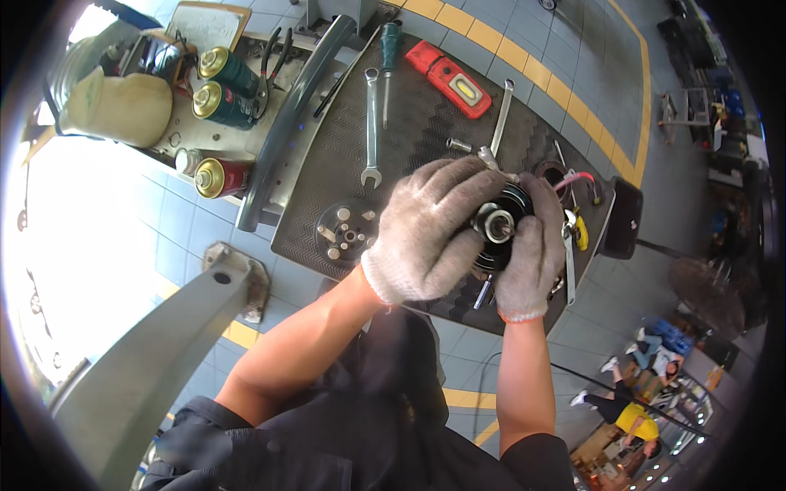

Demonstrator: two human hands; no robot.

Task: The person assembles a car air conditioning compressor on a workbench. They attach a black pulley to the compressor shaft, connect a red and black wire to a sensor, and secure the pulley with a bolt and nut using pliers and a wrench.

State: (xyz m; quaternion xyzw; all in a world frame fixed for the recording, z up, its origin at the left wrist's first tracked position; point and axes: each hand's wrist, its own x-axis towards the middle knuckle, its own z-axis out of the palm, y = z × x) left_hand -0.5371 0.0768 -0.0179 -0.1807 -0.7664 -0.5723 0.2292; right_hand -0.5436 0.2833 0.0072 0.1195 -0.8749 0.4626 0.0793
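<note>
Gloved in pale knit, my left hand (pixel 434 225) and my right hand (pixel 536 245) close round the two sides of a black grooved pulley (pixel 496 224). A shiny metal hub with a shaft end sits at its centre, facing up. Metal parts behind the pulley are mostly hidden by my fingers. Left of my left hand, a round dark clutch plate (pixel 347 234) with several raised studs lies on the mat. Close to my right hand are a combination wrench (pixel 569 258), a yellow-handled tool (pixel 581 233) and a dark ring-shaped part (pixel 553 173).
The ribbed black mat (pixel 327 168) also carries a wrench (pixel 372 131), a screwdriver (pixel 388 69), a red work light (pixel 449 79), another wrench (pixel 503 119) and a socket (pixel 458 145). Spray cans (pixel 225 106) and pliers (pixel 266 74) lie left. A grey post (pixel 164 360) rises nearby.
</note>
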